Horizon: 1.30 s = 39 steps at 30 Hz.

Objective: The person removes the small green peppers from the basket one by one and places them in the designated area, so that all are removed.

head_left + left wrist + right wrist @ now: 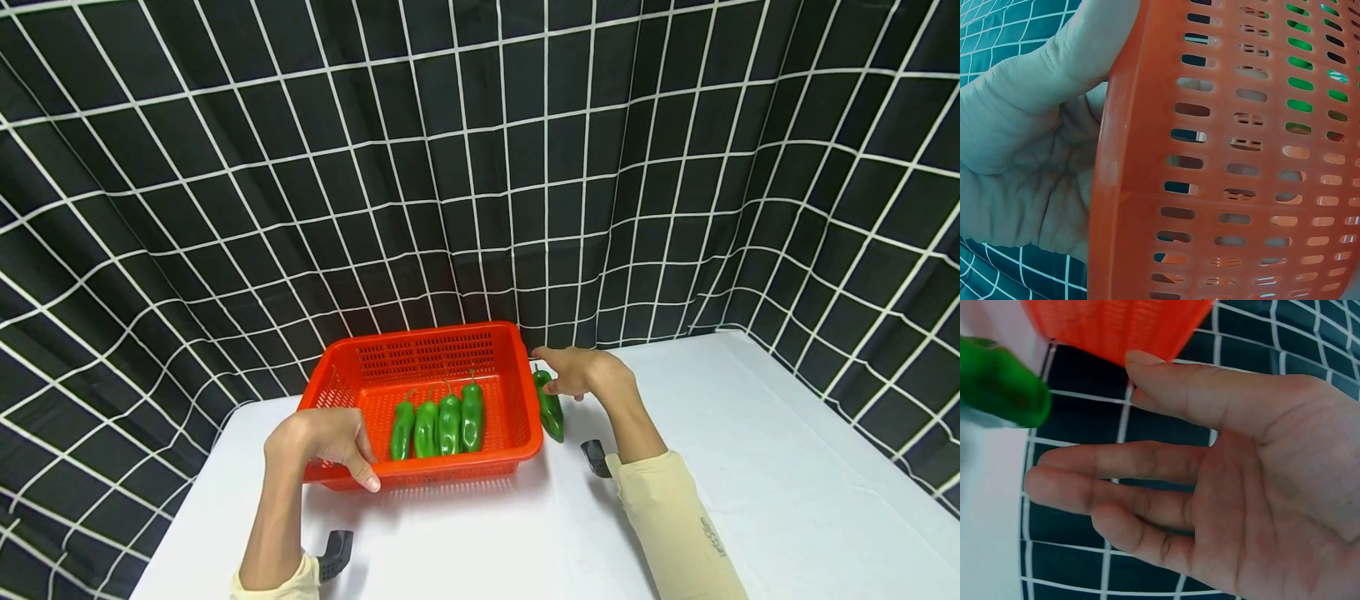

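A red plastic basket (534, 425) with slotted walls stands on the white table. Several green peppers (449, 425) lie side by side in it, stems pointing away from me. My left hand (322, 435) grips the basket's near left rim, thumb outside; in the left wrist view the palm wraps the rim (1113, 169). Just right of the basket another green pepper (552, 417) lies on the table. Over that pepper's stem end, my right hand (583, 372) reaches with fingers extended. The right wrist view shows the palm and fingers holding nothing, with the pepper (1004, 384) beyond the fingertips.
A black cloth with a white grid (480, 167) hangs behind the table and along both sides. White table surface (750, 467) extends to the right and in front of the basket. Dark wrist-worn devices (336, 557) show at both sleeves.
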Available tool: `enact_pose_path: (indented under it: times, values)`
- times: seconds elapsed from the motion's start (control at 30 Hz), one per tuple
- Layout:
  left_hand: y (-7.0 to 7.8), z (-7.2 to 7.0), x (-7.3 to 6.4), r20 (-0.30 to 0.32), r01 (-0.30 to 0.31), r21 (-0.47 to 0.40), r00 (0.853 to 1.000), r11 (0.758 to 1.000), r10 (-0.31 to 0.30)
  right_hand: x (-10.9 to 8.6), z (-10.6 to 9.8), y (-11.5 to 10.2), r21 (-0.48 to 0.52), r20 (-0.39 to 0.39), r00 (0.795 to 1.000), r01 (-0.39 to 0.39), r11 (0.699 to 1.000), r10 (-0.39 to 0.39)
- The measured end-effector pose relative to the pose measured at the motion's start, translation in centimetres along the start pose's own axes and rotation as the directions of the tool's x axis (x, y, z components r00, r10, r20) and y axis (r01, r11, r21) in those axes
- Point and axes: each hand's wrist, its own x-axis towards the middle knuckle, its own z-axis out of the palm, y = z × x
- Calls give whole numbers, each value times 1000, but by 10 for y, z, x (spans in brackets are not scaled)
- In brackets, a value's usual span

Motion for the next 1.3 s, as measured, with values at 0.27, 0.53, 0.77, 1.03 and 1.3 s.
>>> enact_pose_path:
  times: [0.27,0.53,0.77,1.03,1.3]
  values:
    - [-1,-2,-1,-5,-26,9,1000,1000,26,-10,-6,-16,-37,-122,982,141,989,-145]
    - [-1,0,-1,-1,-16,-9,1000,1000,16,-12,0,-34,-102,-203,958,183,978,-201]
    - [-1,0,0,-1,-11,0,1000,1000,11,-6,11,-51,-238,-228,896,328,914,-381]
    - [0,-1,-1,-3,-19,18,1000,1000,19,7,28,-73,-229,-94,927,335,914,-363]
    - [-1,-1,0,-2,-15,30,1000,999,15,18,45,-80,-212,-11,946,315,925,-325]
